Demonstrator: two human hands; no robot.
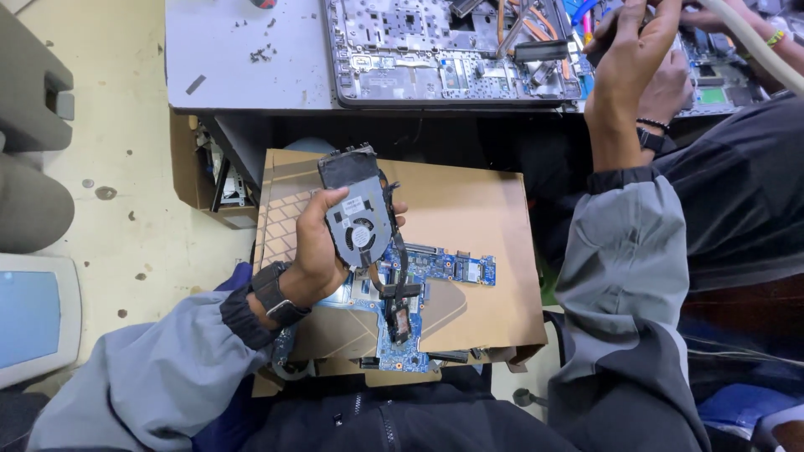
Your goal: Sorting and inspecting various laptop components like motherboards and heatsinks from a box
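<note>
Left grip (322, 243) clasps the cooling fan (360, 222) — blue circuit board (419, 276) just beneath it.

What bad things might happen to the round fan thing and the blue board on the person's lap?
1. The left hand holds the grey metal cooling fan by one edge only; it might slip and fall.
2. The blue circuit board lies loose on a brown cardboard box on the lap, so it could slide off.
3. The right hand reaches away to the grey table, leaving nothing steadied.

Matt grey metal fan (360, 222) — brown cardboard (477, 209)
</note>
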